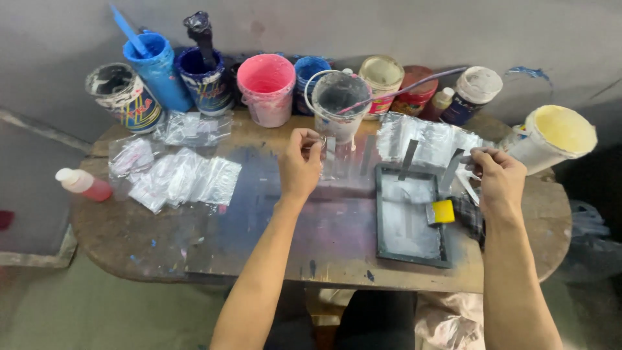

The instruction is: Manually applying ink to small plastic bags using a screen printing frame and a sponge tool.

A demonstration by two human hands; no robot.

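My left hand (299,163) reaches over the middle of the paint-stained wooden table (162,240), its fingers pinched on the edge of a clear plastic bag (337,165) lying in front of a grey-smeared bucket (338,104). My right hand (497,174) is raised at the right, its fingers closed on a thin pale strip beside a stack of clear plastic sheets (427,139). Below it lies a small dark screen-printing frame (409,217) with a whitish mesh, and a yellow-handled squeegee (442,211) rests on its right edge.
Several paint tubs line the back edge: blue ones (155,68), a pink one (267,87), a cream-filled one (556,136) at far right. Clear plastic bags (178,178) are heaped at left beside a small bottle of red liquid (84,184). A grey wall stands behind.
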